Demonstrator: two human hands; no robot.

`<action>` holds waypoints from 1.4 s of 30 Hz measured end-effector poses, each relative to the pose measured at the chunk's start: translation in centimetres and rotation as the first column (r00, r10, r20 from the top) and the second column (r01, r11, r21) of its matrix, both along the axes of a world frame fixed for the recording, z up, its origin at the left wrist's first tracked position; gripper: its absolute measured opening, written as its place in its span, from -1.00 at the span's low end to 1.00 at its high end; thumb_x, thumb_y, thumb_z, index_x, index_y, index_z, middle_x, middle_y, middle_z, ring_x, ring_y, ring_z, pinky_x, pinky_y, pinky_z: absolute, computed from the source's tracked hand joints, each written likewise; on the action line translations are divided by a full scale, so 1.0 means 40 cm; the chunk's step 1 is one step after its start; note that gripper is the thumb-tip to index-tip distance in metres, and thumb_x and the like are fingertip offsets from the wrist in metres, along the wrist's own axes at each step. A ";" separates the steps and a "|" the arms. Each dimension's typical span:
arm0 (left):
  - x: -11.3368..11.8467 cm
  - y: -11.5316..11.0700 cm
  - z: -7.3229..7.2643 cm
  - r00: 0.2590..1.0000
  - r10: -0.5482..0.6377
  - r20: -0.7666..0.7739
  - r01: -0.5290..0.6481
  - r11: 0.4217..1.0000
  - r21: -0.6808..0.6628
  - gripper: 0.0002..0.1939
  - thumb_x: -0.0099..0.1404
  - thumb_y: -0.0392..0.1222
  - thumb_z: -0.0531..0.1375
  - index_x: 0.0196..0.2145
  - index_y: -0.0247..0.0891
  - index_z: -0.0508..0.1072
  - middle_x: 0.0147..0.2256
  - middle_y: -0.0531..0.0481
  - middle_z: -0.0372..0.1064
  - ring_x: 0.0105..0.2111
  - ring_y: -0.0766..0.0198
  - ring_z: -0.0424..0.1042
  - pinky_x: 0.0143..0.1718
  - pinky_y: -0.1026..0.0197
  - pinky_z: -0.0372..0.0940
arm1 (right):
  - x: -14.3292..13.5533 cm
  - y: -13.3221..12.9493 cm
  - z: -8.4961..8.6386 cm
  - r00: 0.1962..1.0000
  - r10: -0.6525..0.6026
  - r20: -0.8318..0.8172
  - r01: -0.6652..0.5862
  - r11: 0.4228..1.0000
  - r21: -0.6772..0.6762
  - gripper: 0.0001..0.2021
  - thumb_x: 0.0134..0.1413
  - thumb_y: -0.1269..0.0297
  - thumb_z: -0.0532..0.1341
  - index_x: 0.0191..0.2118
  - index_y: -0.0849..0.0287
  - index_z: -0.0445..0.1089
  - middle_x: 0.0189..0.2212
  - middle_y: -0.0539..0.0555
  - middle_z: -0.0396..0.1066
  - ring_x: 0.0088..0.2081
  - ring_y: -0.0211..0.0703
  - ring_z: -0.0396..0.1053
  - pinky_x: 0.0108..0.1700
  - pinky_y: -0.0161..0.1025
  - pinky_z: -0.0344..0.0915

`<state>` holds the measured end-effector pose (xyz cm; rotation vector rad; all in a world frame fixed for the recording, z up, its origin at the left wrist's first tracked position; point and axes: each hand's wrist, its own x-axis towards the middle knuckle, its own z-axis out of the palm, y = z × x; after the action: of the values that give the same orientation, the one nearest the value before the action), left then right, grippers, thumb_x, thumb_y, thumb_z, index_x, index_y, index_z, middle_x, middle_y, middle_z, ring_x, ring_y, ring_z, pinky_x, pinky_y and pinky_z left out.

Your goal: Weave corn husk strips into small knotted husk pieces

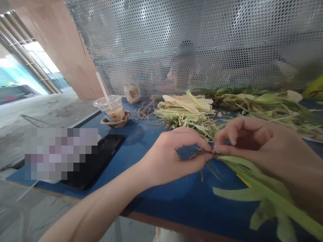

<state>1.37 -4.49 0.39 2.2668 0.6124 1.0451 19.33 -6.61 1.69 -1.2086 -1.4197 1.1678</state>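
In the head view, the left hand [174, 155] and the right hand [270, 143] meet at the fingertips, both pinched on the narrow end of a green leaf bundle [263, 181], nearer the wearer than the pale leaf stack [185, 106] and to its right. Tangled string [145, 112] lies just left of the stack, a lidded cup [114, 112] farther left, a leaf heap [267, 101] to its right.

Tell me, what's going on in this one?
A person's left hand and right hand meet at the fingertips, pinching the narrow end of some green leaf strips over a blue table. A stack of paler strips lies beyond. A drink cup and black phone rest to the left.
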 end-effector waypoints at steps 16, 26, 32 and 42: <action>-0.003 0.005 -0.001 0.985 -0.040 0.170 0.140 0.766 -0.627 -0.92 0.06 -0.31 0.22 -0.43 -0.33 0.40 -0.39 0.01 0.35 -0.38 0.38 0.34 -0.33 0.32 0.23 | -0.017 -0.018 -0.033 0.996 -0.078 0.033 0.062 0.938 0.342 -0.77 -0.25 0.40 0.31 -0.60 0.12 0.19 -0.56 -0.10 0.42 -0.59 -0.34 0.37 -0.61 -0.49 0.29; 0.007 0.004 -0.004 0.932 -0.051 0.358 0.332 0.513 -0.791 -0.91 0.06 -0.42 0.20 -0.43 -0.33 0.38 -0.48 0.08 0.35 -0.48 0.47 0.35 -0.40 0.38 0.25 | -0.039 -0.020 -0.041 0.988 -0.105 -0.117 0.141 0.918 0.370 -0.76 -0.25 0.45 0.31 -0.59 0.11 0.20 -0.57 -0.10 0.41 -0.54 -0.35 0.38 -0.51 -0.50 0.33; 0.008 0.005 -0.002 0.900 -0.034 0.434 0.413 0.378 -0.828 -0.94 0.08 -0.43 0.19 -0.45 -0.36 0.39 -0.52 0.05 0.39 -0.50 0.45 0.40 -0.42 0.39 0.30 | -0.027 -0.013 -0.048 0.974 0.085 -0.210 -0.012 0.945 0.327 -0.76 -0.20 0.52 0.28 -0.55 0.11 0.21 -0.54 -0.11 0.42 -0.55 -0.34 0.39 -0.52 -0.46 0.38; 0.001 0.003 0.006 0.888 -0.079 0.452 0.453 0.307 -0.837 -0.92 0.10 -0.46 0.14 -0.44 -0.40 0.42 -0.55 0.01 0.41 -0.53 0.44 0.41 -0.44 0.42 0.30 | -0.022 -0.005 -0.057 0.930 0.288 -0.227 -0.171 0.889 0.424 -0.77 -0.10 0.58 0.21 -0.50 0.07 0.24 -0.53 -0.11 0.40 -0.49 -0.29 0.41 -0.42 -0.32 0.41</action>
<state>1.41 -4.38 0.61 1.0371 0.4541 0.5840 18.45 -6.80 -0.58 -0.5704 -1.5129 1.0891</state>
